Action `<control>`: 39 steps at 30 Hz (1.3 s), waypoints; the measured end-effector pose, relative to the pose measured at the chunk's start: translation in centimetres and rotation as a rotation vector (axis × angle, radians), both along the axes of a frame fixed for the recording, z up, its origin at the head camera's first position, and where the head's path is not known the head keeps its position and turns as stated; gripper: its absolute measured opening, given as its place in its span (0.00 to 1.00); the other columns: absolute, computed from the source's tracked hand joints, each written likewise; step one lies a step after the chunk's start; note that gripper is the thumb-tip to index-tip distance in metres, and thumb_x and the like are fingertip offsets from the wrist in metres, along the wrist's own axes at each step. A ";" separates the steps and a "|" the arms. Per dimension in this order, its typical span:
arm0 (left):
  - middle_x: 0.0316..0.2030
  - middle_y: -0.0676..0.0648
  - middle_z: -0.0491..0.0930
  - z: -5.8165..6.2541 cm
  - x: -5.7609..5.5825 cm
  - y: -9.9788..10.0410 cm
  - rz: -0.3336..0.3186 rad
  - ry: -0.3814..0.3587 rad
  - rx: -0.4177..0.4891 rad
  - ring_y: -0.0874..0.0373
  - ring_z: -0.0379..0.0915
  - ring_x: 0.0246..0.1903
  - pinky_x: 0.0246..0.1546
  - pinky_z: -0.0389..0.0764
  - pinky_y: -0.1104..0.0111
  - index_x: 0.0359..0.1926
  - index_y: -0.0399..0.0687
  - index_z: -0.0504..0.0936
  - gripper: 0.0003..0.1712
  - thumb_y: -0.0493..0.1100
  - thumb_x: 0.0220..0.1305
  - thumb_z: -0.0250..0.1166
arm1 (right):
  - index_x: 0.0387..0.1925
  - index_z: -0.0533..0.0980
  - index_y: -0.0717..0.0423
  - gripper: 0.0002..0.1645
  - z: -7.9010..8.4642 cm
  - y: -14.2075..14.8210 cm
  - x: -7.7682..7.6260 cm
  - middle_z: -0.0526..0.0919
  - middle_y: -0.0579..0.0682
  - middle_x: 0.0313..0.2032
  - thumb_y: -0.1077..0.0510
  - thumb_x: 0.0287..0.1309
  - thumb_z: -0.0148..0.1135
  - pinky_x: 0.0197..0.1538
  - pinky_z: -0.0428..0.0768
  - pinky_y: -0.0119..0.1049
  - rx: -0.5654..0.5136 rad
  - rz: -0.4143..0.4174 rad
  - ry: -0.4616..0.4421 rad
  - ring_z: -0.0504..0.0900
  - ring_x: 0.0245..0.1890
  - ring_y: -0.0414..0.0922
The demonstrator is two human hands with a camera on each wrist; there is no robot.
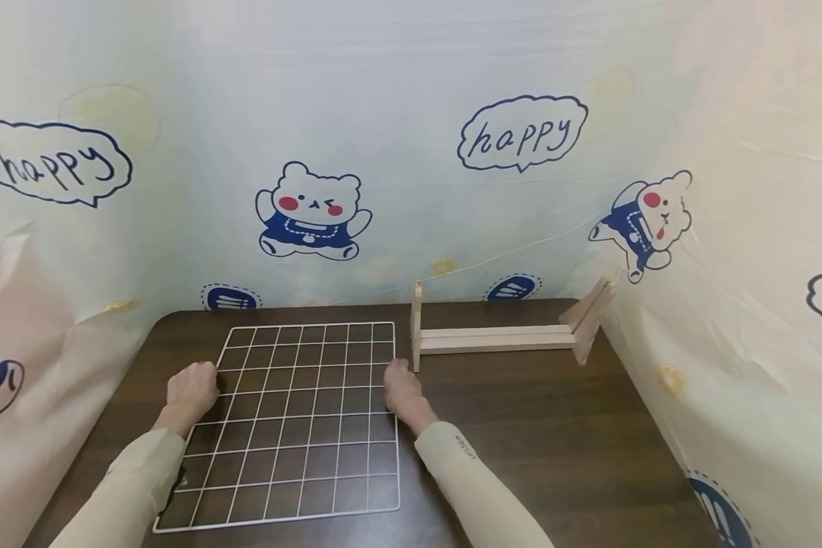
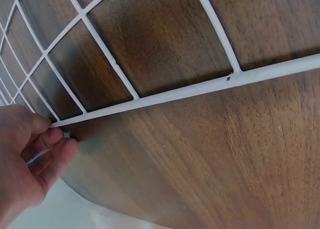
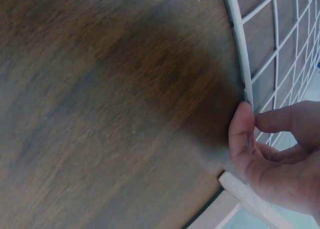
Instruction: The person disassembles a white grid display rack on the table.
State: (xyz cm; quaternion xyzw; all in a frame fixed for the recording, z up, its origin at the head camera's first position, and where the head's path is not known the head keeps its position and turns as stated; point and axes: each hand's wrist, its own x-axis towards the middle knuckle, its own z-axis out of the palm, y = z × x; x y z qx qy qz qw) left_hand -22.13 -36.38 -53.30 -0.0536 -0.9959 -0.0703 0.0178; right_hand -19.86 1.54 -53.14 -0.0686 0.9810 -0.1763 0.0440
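A white wire grid panel (image 1: 301,418) lies over the left part of the dark wooden table, its near edge toward me. My left hand (image 1: 193,387) pinches the panel's left edge wire toward the far end, thumb above and fingers curled beneath in the left wrist view. On the opposite side my right hand (image 1: 403,392) pinches the right edge wire between thumb and forefinger. Just beyond that hand stands a pale wooden rack (image 1: 496,338), two upright end pieces joined by long slats. Its left end piece is close to the right hand's knuckles.
The brown table (image 1: 541,434) has rounded far corners. A printed sheet (image 1: 411,99) with cartoon bears and "happy" bubbles hangs behind it and along both sides. The wooden rack stands near the table's far right edge.
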 end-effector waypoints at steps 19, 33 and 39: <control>0.24 0.32 0.72 -0.8 0.8 0.8 0.077 0.138 0.047 0.31 0.72 0.24 0.15 0.73 0.41 0.21 0.29 0.75 0.04 0.28 0.47 0.54 | 0.49 0.71 0.74 0.18 -0.8 0.8 0.1 0.72 0.63 0.43 0.70 0.56 0.57 0.41 0.84 0.47 -0.169 -0.021 0.002 0.81 0.38 0.58; 0.51 0.18 0.60 -1.4 2.0 4.0 0.219 0.057 0.143 0.21 0.58 0.50 0.38 0.69 0.31 0.63 0.26 0.60 0.31 0.47 0.70 0.51 | 0.53 0.77 0.58 0.23 -0.9 3.4 1.5 0.78 0.58 0.45 0.49 0.61 0.63 0.38 0.82 0.44 0.055 0.022 0.309 0.77 0.41 0.54; 0.61 0.18 0.52 -0.8 2.4 4.5 0.200 0.032 0.111 0.21 0.50 0.58 0.55 0.48 0.27 0.67 0.28 0.56 0.37 0.55 0.73 0.48 | 0.61 0.73 0.54 0.32 -0.7 4.2 1.6 0.75 0.58 0.48 0.42 0.60 0.61 0.41 0.74 0.43 0.132 0.047 0.375 0.71 0.43 0.54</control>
